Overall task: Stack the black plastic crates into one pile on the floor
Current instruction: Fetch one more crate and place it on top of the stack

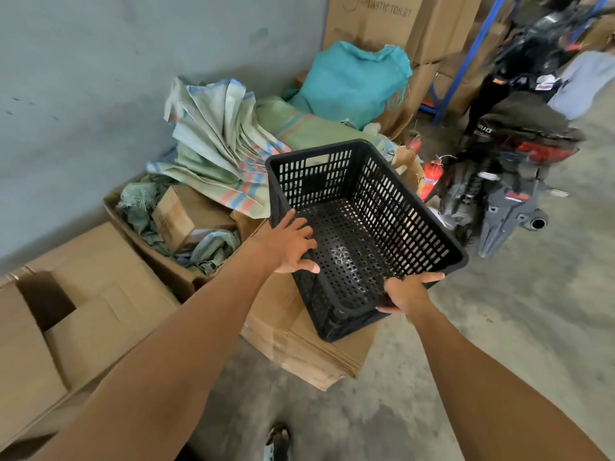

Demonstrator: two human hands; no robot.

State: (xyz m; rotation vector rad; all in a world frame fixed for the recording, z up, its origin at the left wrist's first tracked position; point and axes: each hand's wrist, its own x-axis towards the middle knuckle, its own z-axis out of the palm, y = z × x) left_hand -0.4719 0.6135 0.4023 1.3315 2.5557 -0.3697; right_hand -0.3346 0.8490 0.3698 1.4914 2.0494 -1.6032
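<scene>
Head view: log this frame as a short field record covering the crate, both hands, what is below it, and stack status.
crate: black plastic crate, empty, tilted, held up
left hand: left hand grips the left rim
right hand: right hand grips the near corner rim
below: flattened cardboard on the concrete floor
stack: no second crate visible

Well beyond the held crate [362, 227], a cardboard box [372, 24] reads "PLASTIC TOILET"; the motorcycle [509, 168] to its right shows blurred lettering ending "RIO".

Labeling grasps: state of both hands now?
Left hand: closed on the black crate, at its left rim.
Right hand: closed on the same crate, at its near rim.
</scene>
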